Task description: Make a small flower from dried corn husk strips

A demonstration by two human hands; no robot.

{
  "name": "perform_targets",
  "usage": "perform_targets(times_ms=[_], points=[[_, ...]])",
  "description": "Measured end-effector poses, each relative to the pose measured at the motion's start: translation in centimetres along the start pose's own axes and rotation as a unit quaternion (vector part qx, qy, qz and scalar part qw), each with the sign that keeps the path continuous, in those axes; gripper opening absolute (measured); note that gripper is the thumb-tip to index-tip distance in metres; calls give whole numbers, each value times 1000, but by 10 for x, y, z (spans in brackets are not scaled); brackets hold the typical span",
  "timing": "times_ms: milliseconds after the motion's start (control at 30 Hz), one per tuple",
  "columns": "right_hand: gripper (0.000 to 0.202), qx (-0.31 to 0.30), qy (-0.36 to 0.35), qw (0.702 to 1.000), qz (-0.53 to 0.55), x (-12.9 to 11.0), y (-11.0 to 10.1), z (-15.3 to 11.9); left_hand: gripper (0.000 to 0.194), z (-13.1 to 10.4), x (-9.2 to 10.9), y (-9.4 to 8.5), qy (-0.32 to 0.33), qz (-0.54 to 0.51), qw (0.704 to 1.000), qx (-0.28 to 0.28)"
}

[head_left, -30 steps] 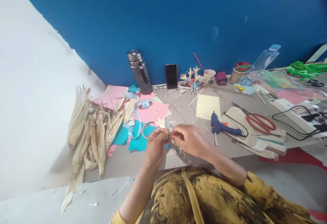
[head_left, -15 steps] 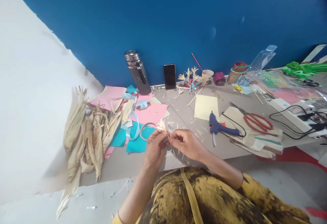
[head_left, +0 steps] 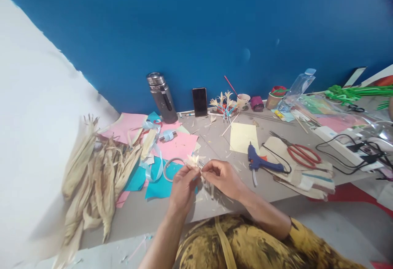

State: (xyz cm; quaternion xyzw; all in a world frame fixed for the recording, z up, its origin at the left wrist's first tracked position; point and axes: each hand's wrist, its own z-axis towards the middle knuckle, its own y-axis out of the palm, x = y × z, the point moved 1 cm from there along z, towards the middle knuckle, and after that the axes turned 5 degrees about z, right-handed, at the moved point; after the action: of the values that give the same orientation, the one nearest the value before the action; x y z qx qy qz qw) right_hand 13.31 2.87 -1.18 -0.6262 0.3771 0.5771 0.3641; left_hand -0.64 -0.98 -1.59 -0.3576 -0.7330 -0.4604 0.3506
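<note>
A small cream husk flower (head_left: 193,161) rises above my left hand (head_left: 184,185), whose thumb and fingers pinch its base. My right hand (head_left: 221,179) is closed at the same spot, its fingertips almost touching the left ones; what they pinch is too small to make out. Just left of the hands, a tape roll (head_left: 168,170) lies on blue paper (head_left: 158,189). Thin husk scraps (head_left: 219,199) are scattered beneath and around my right hand.
Dried corn husks (head_left: 102,187) are heaped at the left. Behind stand a flask (head_left: 162,99), a phone (head_left: 199,102) and finished-looking flowers (head_left: 226,102). To the right lie a glue gun (head_left: 264,162), red-handled scissors (head_left: 303,155) on gloves (head_left: 316,181), and a power strip (head_left: 337,146).
The camera view has shifted, so the table items appear lower and slightly further left. Both hands stay together at the flower's base, with only small finger movement.
</note>
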Motion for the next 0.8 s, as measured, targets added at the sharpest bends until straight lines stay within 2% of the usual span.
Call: perform_targets(times_ms=[133,333,500,800], points=[[13,9,5,1000,12,-1,-3,4,22,3,-4,0,-7,11,1000,-21],[12,-6,33,999,41,4,5,4,23,2,-13,-6,-8,-6,1000,-12],[14,-30,57,996,59,7,13,5,24,-2,-14,-12,-3,-24,1000,2],[13,-21,62,997,47,7,18,4,26,-10,-11,-14,-31,-53,998,-6]])
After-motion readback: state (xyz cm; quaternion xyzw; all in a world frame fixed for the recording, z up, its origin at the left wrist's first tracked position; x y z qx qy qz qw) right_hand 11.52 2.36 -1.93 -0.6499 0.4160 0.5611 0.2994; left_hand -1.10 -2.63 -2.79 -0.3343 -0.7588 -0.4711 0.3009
